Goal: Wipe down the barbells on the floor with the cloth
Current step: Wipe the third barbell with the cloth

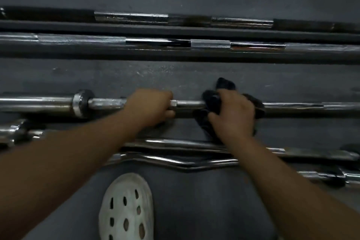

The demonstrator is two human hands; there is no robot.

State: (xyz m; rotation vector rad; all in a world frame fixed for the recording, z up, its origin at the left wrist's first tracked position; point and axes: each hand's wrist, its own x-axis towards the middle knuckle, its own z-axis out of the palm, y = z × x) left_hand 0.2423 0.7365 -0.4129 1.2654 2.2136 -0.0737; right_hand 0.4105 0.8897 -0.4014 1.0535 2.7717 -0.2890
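A chrome barbell (189, 104) lies across the dark floor in the middle of the view, its collar (81, 103) at the left. My left hand (150, 106) grips the bar's shaft just right of the collar. My right hand (233, 117) holds a black cloth (212, 101) wrapped round the same bar, a short way to the right of my left hand. Two more long barbells lie farther away, one (159, 43) in the middle distance and one (132, 16) beyond it.
Close to me lie a straight chrome bar (175, 143) and a curl bar (171, 161), partly under my forearms. Another bar end (13, 132) shows at the left and one (331, 176) at the right. A white perforated clog (126, 208) is at the bottom centre.
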